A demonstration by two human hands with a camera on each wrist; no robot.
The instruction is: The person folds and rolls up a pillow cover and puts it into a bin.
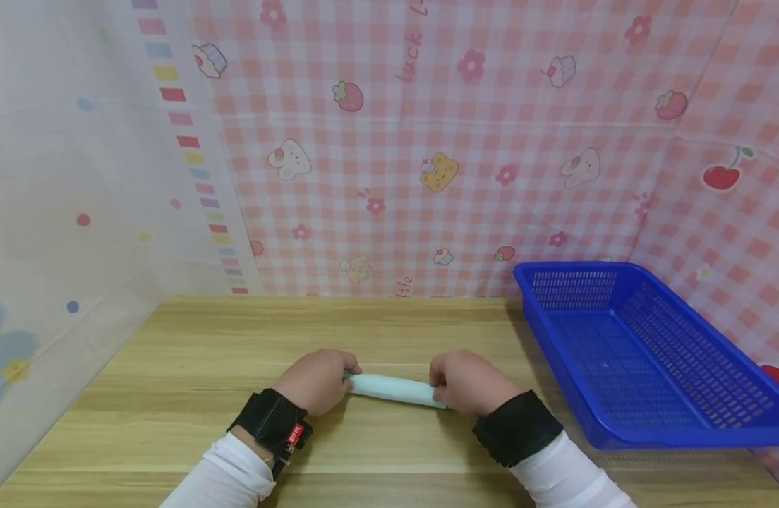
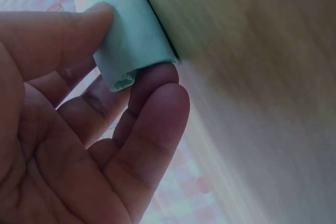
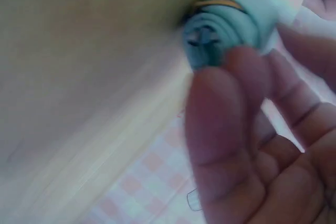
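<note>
A pale mint-green roll [image 1: 396,389] lies crosswise low over the wooden table, between my two hands. My left hand [image 1: 316,381] grips its left end, thumb on one side and fingertips at the end opening. In the left wrist view the roll [image 2: 134,27] shows a folded layer inside that opening. My right hand [image 1: 468,382] pinches the other end. Seen from the right wrist, the roll [image 3: 262,3] has coiled layers at its end and a thin orange-and-black band [image 3: 220,3] across it. The inside of the coil is too blurred to make out.
A blue plastic basket [image 1: 557,367] with perforated walls stands to the right of my right hand. The wood-grain table [image 1: 192,395] runs back to a pink checked cloth [image 1: 377,148]. A pale cloth [image 1: 72,176] hangs along the left side. Black bands circle both wrists.
</note>
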